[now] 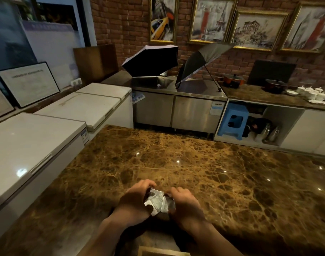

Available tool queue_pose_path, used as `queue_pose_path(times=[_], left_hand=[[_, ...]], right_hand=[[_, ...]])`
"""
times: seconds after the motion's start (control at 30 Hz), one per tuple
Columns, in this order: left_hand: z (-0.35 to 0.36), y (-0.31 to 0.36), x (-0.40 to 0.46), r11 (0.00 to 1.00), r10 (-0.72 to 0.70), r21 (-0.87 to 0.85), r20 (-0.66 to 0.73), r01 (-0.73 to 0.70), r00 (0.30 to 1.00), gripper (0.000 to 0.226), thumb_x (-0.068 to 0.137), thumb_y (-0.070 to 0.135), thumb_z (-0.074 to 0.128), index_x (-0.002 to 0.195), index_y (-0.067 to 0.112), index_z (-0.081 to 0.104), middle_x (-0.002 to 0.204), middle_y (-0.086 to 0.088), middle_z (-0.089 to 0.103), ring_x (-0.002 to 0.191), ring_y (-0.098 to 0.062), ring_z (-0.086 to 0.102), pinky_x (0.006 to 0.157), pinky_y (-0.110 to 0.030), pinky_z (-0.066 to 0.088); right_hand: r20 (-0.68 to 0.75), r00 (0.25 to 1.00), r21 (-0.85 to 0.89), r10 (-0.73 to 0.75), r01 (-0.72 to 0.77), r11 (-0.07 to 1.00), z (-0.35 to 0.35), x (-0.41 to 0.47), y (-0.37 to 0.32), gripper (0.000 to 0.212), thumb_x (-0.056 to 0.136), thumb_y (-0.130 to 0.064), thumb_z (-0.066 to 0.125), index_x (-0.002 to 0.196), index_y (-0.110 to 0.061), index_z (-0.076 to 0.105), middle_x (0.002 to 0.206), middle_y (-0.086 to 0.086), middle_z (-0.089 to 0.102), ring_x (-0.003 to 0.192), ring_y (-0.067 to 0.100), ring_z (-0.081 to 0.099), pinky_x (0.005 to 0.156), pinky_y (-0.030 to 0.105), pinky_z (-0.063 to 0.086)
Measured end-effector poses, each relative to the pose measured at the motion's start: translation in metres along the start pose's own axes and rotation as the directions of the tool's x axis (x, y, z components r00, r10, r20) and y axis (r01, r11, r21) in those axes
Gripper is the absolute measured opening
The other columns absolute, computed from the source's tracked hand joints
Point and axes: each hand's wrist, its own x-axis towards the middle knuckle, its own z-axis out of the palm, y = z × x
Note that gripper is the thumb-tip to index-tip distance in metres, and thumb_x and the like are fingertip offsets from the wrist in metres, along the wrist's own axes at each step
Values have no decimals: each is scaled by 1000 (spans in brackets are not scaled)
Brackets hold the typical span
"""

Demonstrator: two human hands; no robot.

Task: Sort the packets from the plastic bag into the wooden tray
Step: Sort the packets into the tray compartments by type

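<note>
In the head view, low at centre frame, your left hand point(134, 202) and right hand point(185, 204) each have a clenched grip on one bunch of small silvery-grey packets point(158, 202) above the brown marble tabletop point(195, 159); a pale wooden edge point(161, 251) shows at the bottom.

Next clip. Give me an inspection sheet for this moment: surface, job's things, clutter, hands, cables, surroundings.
Surface: glossy brown veined marble countertop, bare apart from the hands.
Job's things: bunch of small silvery-grey printed packets held between both hands; pale wooden tray edge just showing at the bottom; plastic bag not clearly made out.
Clutter: nothing seen on the countertop.
Hands: left hand and right hand both closed on the packets, fingers curled over them.
Cables: nothing seen.
Surroundings: white chest freezers on the left; two open dark umbrellas on a steel counter; blue plastic stool; white cups; framed pictures on brick wall.
</note>
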Motion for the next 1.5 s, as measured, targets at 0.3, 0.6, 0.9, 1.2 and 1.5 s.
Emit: queue_pose_path(times=[0.3, 0.6, 0.9, 1.2, 1.5], left_hand=[[5, 0, 2, 922, -58, 385, 16, 48, 998, 60, 66, 61, 73, 118, 34, 58, 117, 15, 60, 111, -14, 53, 91, -31, 39], [-17, -3, -8, 969, -213, 128, -1, 211, 977, 19, 80, 25, 71, 85, 34, 55, 89, 8, 59, 80, -12, 59, 70, -26, 48], [-49, -34, -38, 936, -335, 75, -99, 343, 937, 9, 87, 32, 69, 84, 31, 61, 82, 10, 67, 83, -14, 66, 64, -23, 42], [-59, -16, -50, 957, -269, -124, -59, 261, 961, 25, 83, 19, 78, 97, 30, 61, 82, 10, 70, 68, -1, 66, 59, -14, 48], [-69, 39, -70, 990, -84, -108, 23, 86, 996, 20, 84, 10, 73, 95, 22, 62, 78, -4, 73, 69, -12, 67, 66, -33, 54]], right_hand=[[105, 987, 161, 123, -139, 977, -14, 4, 21, 27, 87, -32, 68, 111, -21, 62, 118, 3, 60, 113, 22, 53, 90, 29, 43], [174, 978, 168, -115, 86, 982, -16, 32, -9, 24, 88, -31, 67, 109, -21, 65, 126, -5, 54, 125, 21, 45, 103, 31, 39], [389, 878, -59, -279, 326, 943, -7, 45, -39, 33, 90, -20, 67, 123, -18, 61, 137, 5, 51, 126, 29, 45, 102, 42, 47], [236, 968, 120, -83, 56, 991, -27, 20, -19, 30, 83, -13, 73, 110, -21, 65, 120, 1, 56, 112, 22, 56, 82, 25, 46], [122, 988, 567, 100, -152, 810, -81, -35, -7, 44, 75, 4, 81, 108, -7, 53, 104, 18, 61, 67, 34, 69, 48, 34, 58]])
